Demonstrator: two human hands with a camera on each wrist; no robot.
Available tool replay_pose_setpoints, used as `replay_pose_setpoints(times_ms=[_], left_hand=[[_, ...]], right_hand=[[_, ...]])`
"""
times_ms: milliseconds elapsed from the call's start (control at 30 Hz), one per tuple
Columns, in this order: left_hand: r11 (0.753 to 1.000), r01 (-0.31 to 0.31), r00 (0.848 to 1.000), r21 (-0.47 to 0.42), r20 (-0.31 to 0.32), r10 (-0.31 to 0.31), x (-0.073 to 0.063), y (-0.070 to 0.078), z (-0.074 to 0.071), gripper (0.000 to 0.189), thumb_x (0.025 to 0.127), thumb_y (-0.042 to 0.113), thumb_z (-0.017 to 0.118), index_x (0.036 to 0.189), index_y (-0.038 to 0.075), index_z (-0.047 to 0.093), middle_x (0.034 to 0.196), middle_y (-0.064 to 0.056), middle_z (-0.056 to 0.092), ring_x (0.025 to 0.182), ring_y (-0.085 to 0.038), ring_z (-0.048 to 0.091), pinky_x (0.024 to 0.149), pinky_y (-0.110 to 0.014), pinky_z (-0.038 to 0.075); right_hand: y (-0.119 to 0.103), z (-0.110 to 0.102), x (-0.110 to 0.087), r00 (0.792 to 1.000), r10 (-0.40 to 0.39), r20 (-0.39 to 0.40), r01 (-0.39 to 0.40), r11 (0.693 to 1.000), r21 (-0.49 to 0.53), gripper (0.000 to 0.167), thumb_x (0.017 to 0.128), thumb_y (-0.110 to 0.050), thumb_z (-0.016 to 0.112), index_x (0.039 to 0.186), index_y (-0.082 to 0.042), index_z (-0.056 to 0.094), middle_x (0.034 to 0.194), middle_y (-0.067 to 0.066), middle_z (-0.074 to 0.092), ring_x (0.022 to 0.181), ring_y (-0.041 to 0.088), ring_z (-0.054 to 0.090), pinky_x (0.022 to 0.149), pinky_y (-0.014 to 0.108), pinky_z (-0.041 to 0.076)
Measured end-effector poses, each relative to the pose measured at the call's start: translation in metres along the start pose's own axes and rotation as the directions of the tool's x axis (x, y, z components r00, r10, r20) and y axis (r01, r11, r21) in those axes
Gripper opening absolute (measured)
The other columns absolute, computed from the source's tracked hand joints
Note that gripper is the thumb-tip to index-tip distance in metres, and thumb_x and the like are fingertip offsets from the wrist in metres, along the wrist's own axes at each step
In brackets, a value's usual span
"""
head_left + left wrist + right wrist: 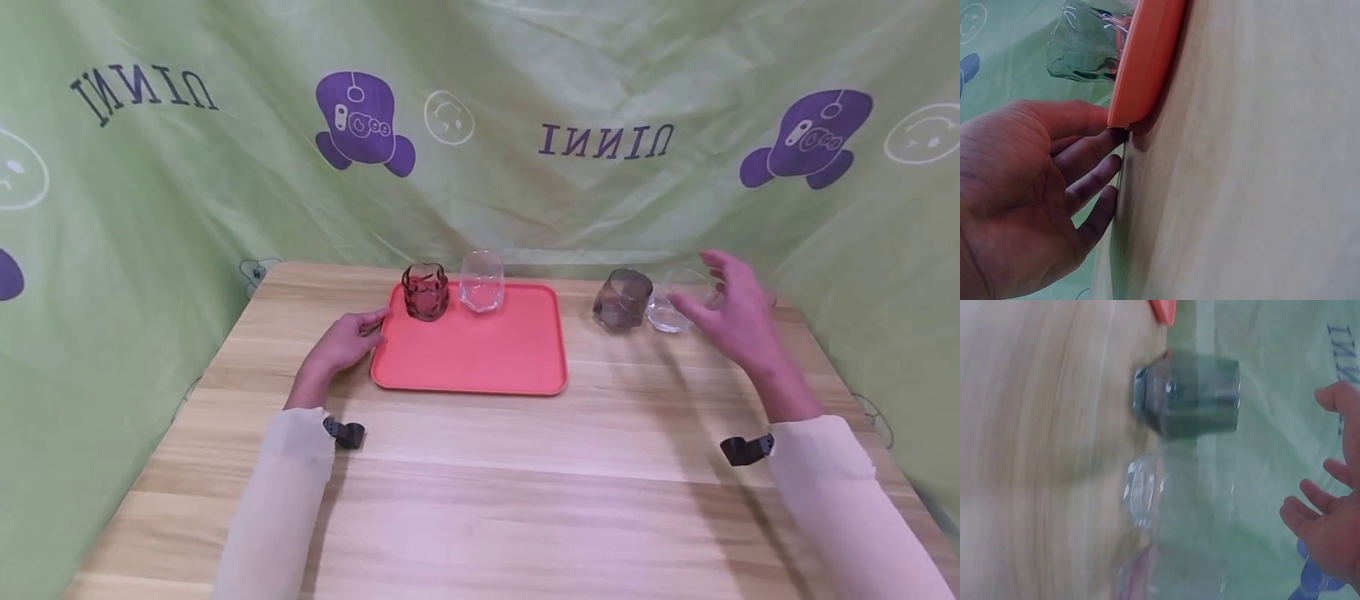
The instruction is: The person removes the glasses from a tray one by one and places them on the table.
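Green cloth (pixel 487 50) printed with purple figures, smiling faces and lettering is hung behind and beside a wood-grained bench (pixel 465 500). By the left grip (pixel 341 346), the rim of the red tray (pixel 472 358) is pinched between thumb and forefinger at its left edge, the other fingers being loosely bent. The right grip (pixel 738 321) is spread wide, with nothing held; it is raised near the glasses at the right, apart from them. On the tray, a dark wavy glass (pixel 426 292) is stood upright at the far left corner, with a clear glass (pixel 482 283) just beside it. To the right of the tray, a smoky glass (pixel 622 298), a second clear glass (pixel 670 312) and a pink-tinged glass (pixel 1172 575), partly cut off in the right wrist view, are lined up on the bench. Both forearms are covered by pale sleeves (pixel 270 492).
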State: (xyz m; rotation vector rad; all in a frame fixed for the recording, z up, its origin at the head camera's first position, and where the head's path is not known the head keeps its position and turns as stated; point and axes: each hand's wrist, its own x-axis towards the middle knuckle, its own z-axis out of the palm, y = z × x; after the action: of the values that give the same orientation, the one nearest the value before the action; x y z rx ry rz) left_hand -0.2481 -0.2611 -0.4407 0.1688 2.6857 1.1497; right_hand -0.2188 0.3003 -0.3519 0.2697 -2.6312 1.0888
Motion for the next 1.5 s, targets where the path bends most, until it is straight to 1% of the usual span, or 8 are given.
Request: replay_pose_setpoints(times_ms=[233, 533, 633, 767, 967, 1167, 1300, 1500], left_hand=[[1.0, -0.007, 1.0, 0.004, -0.006, 0.007, 0.0, 0.002, 0.001, 0.052, 0.106, 0.014, 0.057, 0.156, 0.005, 0.044, 0.155, -0.014, 0.046, 0.148, -0.037, 0.03, 0.119, -0.053, 0.028], [1.0, -0.014, 1.0, -0.01, 0.008, 0.014, 0.001, 0.002, 0.001, 0.053, 0.106, 0.014, 0.058, 0.156, 0.005, 0.043, 0.156, -0.014, 0.045, 0.149, -0.037, 0.029, 0.12, -0.052, 0.025], [1.0, -0.019, 1.0, -0.023, 0.008, 0.019, 0.002, 0.003, 0.001, 0.053, 0.105, 0.015, 0.059, 0.155, 0.004, 0.044, 0.156, -0.014, 0.045, 0.149, -0.037, 0.029, 0.12, -0.052, 0.025], [0.999, -0.028, 0.999, -0.022, 0.015, 0.029, 0.003, 0.002, 0.001, 0.053, 0.105, 0.015, 0.06, 0.155, 0.004, 0.044, 0.156, -0.014, 0.045, 0.149, -0.037, 0.029, 0.12, -0.052, 0.025], [0.999, -0.009, 1.0, -0.031, 0.017, 0.01, 0.005, 0.003, 0.0, 0.053, 0.106, 0.016, 0.059, 0.155, 0.006, 0.044, 0.156, -0.012, 0.045, 0.15, -0.036, 0.028, 0.121, -0.052, 0.023], [0.998, -0.022, 1.0, -0.061, 0.012, 0.023, 0.006, 0.002, 0.001, 0.052, 0.106, 0.013, 0.057, 0.155, 0.003, 0.044, 0.156, -0.015, 0.043, 0.149, -0.036, 0.029, 0.12, -0.051, 0.024], [0.998, -0.01, 1.0, -0.063, 0.006, 0.011, 0.006, 0.0, 0.003, 0.052, 0.106, 0.014, 0.057, 0.156, 0.005, 0.044, 0.155, -0.015, 0.045, 0.149, -0.036, 0.029, 0.12, -0.051, 0.024], [0.999, 0.01, 1.0, -0.044, 0.0, -0.01, 0.001, -0.001, 0.002, 0.054, 0.106, 0.015, 0.058, 0.157, 0.006, 0.042, 0.155, -0.015, 0.046, 0.149, -0.037, 0.03, 0.12, -0.052, 0.024]], right_hand=[[-0.021, 0.022, 0.009, 0.998, -0.013, 0.069, 0.009, 0.998, 0.065, 0.078, 0.097, -0.026, 0.075, 0.157, 0.002, 0.033, 0.155, 0.027, 0.036, 0.135, 0.049, 0.041, 0.107, 0.063, 0.039], [-0.041, 0.072, 0.02, 0.989, -0.104, 0.102, 0.093, 0.989, 0.112, 0.072, 0.093, -0.016, 0.079, 0.151, 0.005, 0.042, 0.145, 0.026, 0.044, 0.127, 0.045, 0.051, 0.104, 0.057, 0.046], [-0.048, 0.088, 0.025, 0.985, -0.132, 0.114, 0.113, 0.981, 0.154, 0.071, 0.092, -0.014, 0.079, 0.15, 0.005, 0.042, 0.146, 0.025, 0.044, 0.126, 0.041, 0.051, 0.103, 0.055, 0.048], [-0.054, 0.104, 0.03, 0.982, -0.141, 0.123, 0.119, 0.978, 0.173, 0.071, 0.092, -0.014, 0.079, 0.15, 0.005, 0.043, 0.148, 0.023, 0.045, 0.128, 0.038, 0.051, 0.104, 0.053, 0.048], [-0.06, 0.126, 0.042, 0.978, -0.131, 0.16, 0.104, 0.98, 0.171, 0.072, 0.093, -0.02, 0.078, 0.151, 0.003, 0.042, 0.15, 0.022, 0.045, 0.131, 0.04, 0.049, 0.105, 0.052, 0.047], [-0.063, 0.148, 0.057, 0.976, -0.086, 0.198, 0.038, 0.972, 0.232, 0.073, 0.093, -0.022, 0.079, 0.152, 0.001, 0.042, 0.145, 0.026, 0.049, 0.129, 0.042, 0.052, 0.106, 0.052, 0.047], [-0.062, 0.161, 0.064, 0.975, -0.048, 0.215, -0.005, 0.971, 0.237, 0.073, 0.093, -0.021, 0.079, 0.152, 0.001, 0.041, 0.144, 0.026, 0.05, 0.13, 0.041, 0.053, 0.105, 0.055, 0.046], [-0.068, 0.178, 0.07, 0.96, -0.021, 0.28, -0.042, 0.975, 0.218, 0.074, 0.094, -0.021, 0.078, 0.154, 0.001, 0.039, 0.15, 0.023, 0.047, 0.136, 0.037, 0.049, 0.108, 0.051, 0.045]])
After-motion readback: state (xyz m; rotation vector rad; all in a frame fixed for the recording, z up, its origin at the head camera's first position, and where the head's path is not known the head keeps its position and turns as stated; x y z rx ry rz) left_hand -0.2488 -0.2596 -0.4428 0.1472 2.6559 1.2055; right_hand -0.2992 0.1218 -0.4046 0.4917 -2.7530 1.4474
